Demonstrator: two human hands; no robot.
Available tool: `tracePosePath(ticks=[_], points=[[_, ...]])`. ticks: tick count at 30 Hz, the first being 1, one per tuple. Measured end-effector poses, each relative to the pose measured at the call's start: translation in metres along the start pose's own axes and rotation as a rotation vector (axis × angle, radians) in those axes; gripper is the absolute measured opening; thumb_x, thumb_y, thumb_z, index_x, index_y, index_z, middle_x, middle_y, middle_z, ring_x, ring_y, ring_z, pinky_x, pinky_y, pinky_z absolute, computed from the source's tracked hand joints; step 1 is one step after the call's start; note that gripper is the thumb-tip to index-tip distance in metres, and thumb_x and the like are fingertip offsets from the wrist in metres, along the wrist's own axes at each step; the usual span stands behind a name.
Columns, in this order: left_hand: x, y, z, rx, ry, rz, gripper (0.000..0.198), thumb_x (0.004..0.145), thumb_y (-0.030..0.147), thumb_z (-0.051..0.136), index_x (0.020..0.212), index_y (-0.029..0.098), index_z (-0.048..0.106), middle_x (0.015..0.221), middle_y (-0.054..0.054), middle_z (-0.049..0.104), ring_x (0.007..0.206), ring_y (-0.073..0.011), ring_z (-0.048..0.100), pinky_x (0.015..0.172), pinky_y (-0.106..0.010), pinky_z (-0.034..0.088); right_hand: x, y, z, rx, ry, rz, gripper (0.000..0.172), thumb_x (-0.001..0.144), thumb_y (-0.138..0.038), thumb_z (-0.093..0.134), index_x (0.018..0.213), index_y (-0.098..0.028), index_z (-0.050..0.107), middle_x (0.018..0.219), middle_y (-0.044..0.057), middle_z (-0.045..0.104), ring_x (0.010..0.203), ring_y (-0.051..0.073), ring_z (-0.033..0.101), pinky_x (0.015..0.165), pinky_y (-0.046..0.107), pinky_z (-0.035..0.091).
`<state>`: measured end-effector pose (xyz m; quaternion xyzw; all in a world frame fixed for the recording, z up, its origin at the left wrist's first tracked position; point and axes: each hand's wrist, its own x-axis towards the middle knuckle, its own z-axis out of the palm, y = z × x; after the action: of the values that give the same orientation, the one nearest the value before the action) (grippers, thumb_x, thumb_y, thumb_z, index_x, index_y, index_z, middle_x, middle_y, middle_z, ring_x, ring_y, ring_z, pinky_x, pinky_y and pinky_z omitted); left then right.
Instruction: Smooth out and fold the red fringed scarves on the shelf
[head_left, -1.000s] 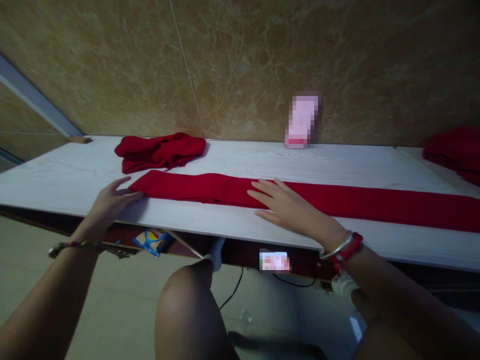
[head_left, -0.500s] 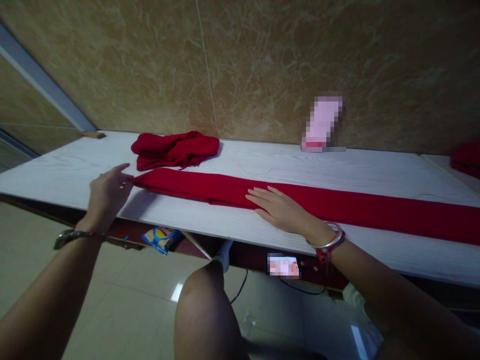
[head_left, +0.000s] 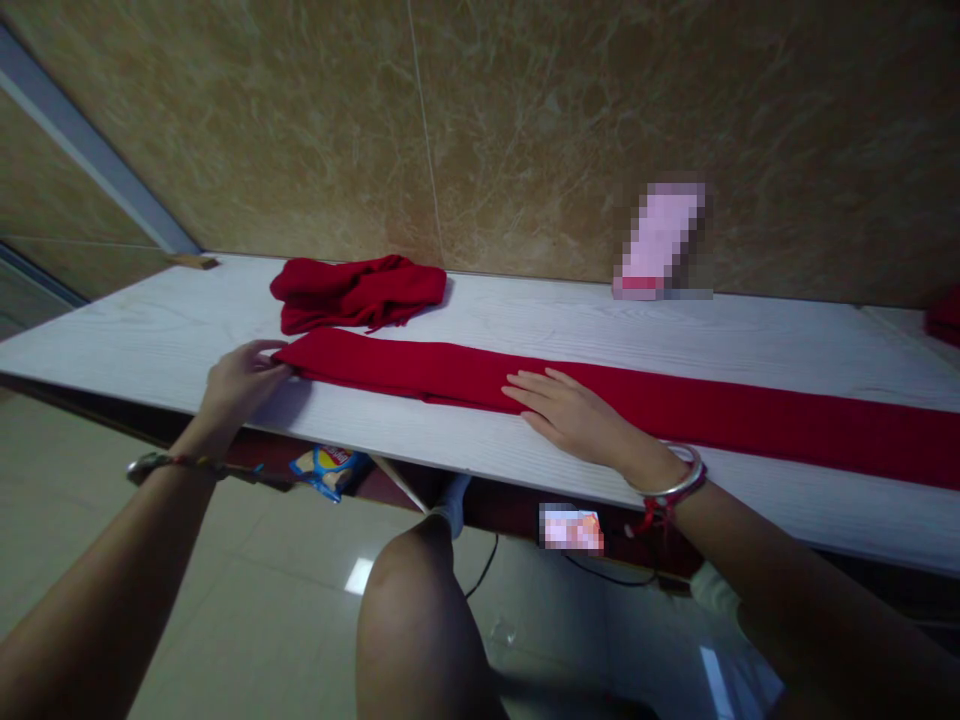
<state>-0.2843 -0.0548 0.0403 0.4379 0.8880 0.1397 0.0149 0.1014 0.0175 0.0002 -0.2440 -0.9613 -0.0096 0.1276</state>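
Note:
A long red cloth strip (head_left: 675, 405) lies folded lengthwise along the white table (head_left: 525, 320). My right hand (head_left: 574, 415) rests flat on it near its middle, fingers stretched out and pointing left. My left hand (head_left: 244, 380) is at the strip's left end, fingers curled around that end and touching the cloth. A crumpled red cloth (head_left: 356, 290) lies just behind the strip's left end.
A blurred pink object (head_left: 660, 245) leans against the marbled wall at the back. More red cloth (head_left: 946, 318) shows at the far right edge. A small wooden piece (head_left: 193, 262) lies at the table's back left. Under the table are a snack bag (head_left: 330, 470), a cable and my knee (head_left: 420, 600).
My left hand has come down from a raised, open pose onto the strip's left end and curled on it. My right hand has stayed flat on the strip. The view shifted slightly.

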Motion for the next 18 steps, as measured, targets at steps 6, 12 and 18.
tracePosePath(ticks=[6, 12, 18], points=[[-0.013, -0.006, 0.004, 0.296, 0.079, 0.213, 0.049, 0.086, 0.022, 0.036, 0.134, 0.012, 0.045, 0.107, -0.013, 0.063, 0.098, -0.0238, 0.061, 0.086, -0.032, 0.047, -0.001, 0.001, 0.002, -0.001, 0.018, 0.001, 0.041, 0.094, -0.022, 0.037, 0.132, -0.021, 0.051, 0.139, 0.005, 0.05, 0.13, 0.017, 0.043, 0.109, 0.042, 0.033], [-0.007, -0.013, 0.01, 0.32, 0.141, 0.556, 0.053, 0.084, 0.012, 0.032, 0.136, 0.012, 0.045, 0.146, -0.016, 0.035, 0.127, -0.0258, 0.043, 0.102, -0.039, 0.038, 0.0, 0.001, 0.001, 0.009, 0.014, 0.001, 0.041, 0.094, -0.021, 0.036, 0.132, -0.02, 0.051, 0.139, 0.005, 0.05, 0.131, 0.017, 0.042, 0.11, 0.043, 0.032], [0.005, -0.011, 0.012, 0.23, -0.155, 0.571, 0.059, 0.079, 0.005, 0.023, 0.136, 0.002, 0.04, 0.15, -0.014, 0.031, 0.138, -0.0143, 0.027, 0.111, -0.03, 0.025, 0.0, 0.0, -0.001, 0.016, 0.001, 0.01, 0.04, 0.094, -0.021, 0.036, 0.13, -0.022, 0.053, 0.139, 0.004, 0.051, 0.13, 0.016, 0.043, 0.109, 0.042, 0.033]])
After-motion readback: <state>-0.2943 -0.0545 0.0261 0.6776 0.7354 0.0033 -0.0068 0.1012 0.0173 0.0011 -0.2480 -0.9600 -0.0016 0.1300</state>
